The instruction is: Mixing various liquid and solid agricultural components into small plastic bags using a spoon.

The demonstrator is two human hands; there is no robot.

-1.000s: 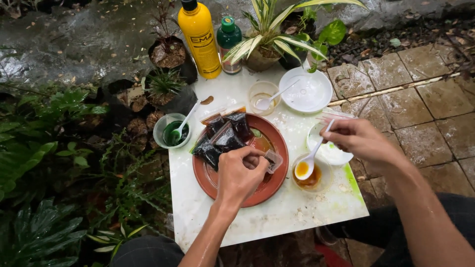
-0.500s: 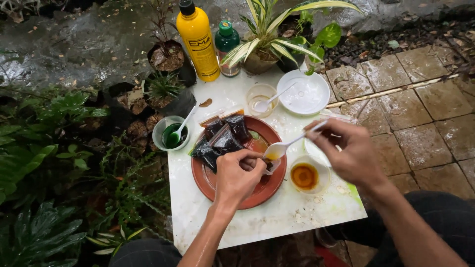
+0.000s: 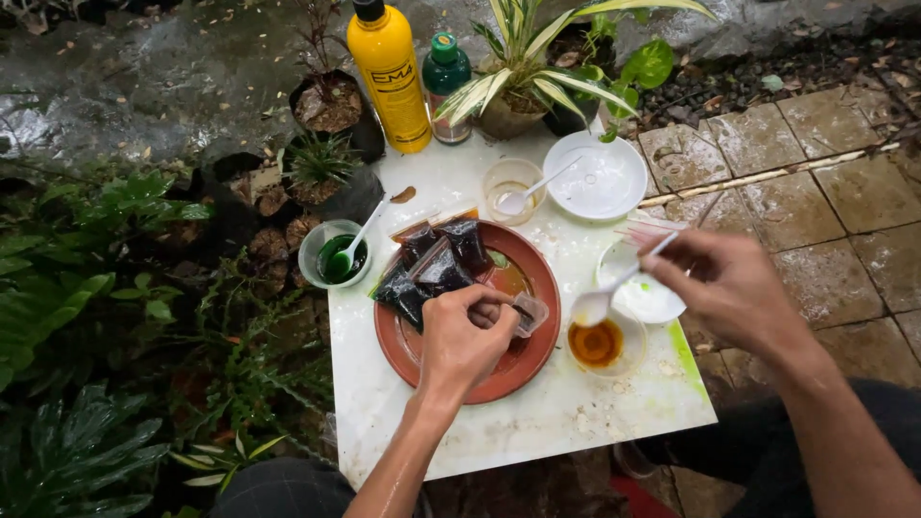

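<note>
Outdoors, a small white table (image 3: 537, 432) carries a round reddish-brown plate (image 3: 523, 369), taken as the landmark. The left hand (image 3: 465, 341) rests over the plate's middle, fingers curled round a small clear plastic pouch (image 3: 528, 312) that sticks out toward the plate's right rim; beyond the hand, on the plate's far-left part, lie several dark filled packets (image 3: 432, 269). Just right of the plate stands a small bowl of amber liquid (image 3: 597, 343), and the right hand (image 3: 729, 283), farther right, pinches the handle of a white spoon (image 3: 600, 302) whose bowl hangs just above that liquid. A white bowl (image 3: 648, 288) sits under the spoon handle, right of the plate. Left of the plate is a cup of green liquid (image 3: 336, 257) with its own spoon. Beyond the plate stand a clear cup (image 3: 508, 187), a white dish (image 3: 600, 177), a yellow bottle (image 3: 389, 77) and a green bottle (image 3: 444, 82).
</note>
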